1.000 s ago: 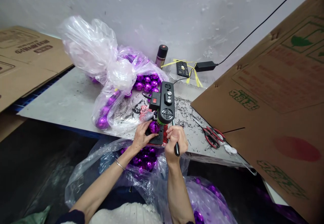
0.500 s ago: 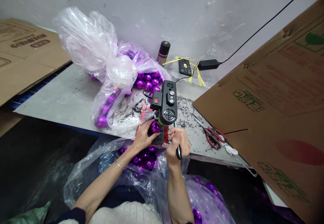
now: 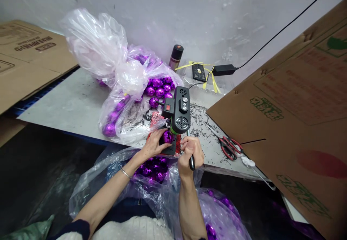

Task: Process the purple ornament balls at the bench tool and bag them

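Observation:
A shiny faceted purple ball [image 3: 168, 136] sits under the head of a small black bench press machine [image 3: 182, 108]. My left hand [image 3: 155, 143] holds that ball from the left, thumb in front and fingers behind it. The ball's underside and the machine part above it are mostly hidden. On the right, my right hand [image 3: 191, 153] is wrapped round the machine's lever handle [image 3: 192, 163], whose black end points down towards me. Another purple ball [image 3: 153, 102] lies just left of the machine, near the balls spilling from a clear plastic bag [image 3: 132, 77].
Red-handled scissors [image 3: 229, 148] lie to the right, against a large cardboard box [image 3: 284, 106]. Black scraps litter the tabletop [image 3: 62, 99]. A spray can [image 3: 176, 56] and a power adapter [image 3: 224, 69] stand near the wall. An open bag of purple balls [image 3: 154, 169] hangs below the edge.
A purple ball now shows left of the machine, where it was mostly out of sight before. Both hands keep nearly the same places, and the view has shifted slightly.

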A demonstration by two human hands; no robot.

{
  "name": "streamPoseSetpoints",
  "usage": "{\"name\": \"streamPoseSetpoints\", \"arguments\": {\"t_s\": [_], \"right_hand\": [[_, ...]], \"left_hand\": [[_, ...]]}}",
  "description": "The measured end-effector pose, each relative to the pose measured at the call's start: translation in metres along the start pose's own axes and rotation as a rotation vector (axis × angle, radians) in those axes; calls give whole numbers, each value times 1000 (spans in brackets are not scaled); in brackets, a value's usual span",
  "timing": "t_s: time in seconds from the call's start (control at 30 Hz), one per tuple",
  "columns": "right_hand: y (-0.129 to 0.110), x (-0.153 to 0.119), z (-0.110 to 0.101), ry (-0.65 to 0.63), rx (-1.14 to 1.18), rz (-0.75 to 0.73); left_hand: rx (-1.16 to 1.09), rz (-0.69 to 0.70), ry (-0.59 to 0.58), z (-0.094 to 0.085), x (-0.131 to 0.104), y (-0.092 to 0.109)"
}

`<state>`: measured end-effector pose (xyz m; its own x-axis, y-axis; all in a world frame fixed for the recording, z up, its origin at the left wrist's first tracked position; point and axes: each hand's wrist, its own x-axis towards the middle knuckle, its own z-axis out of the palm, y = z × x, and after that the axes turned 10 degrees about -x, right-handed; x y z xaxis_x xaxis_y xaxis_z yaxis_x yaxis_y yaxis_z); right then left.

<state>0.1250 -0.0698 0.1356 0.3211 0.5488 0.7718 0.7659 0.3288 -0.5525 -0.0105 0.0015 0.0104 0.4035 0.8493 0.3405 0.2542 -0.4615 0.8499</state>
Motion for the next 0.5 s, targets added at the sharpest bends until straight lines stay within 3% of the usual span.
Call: {"name": "streamPoseSetpoints", "arguments": {"t_s": [0.27, 0.5], "right_hand": [[-1, 1, 1, 5, 40, -10], [20, -21, 15, 62, 72, -87]], "left_hand": [[-42, 5, 13, 3, -2, -4], [-38, 10, 39, 5, -3, -6]]}}
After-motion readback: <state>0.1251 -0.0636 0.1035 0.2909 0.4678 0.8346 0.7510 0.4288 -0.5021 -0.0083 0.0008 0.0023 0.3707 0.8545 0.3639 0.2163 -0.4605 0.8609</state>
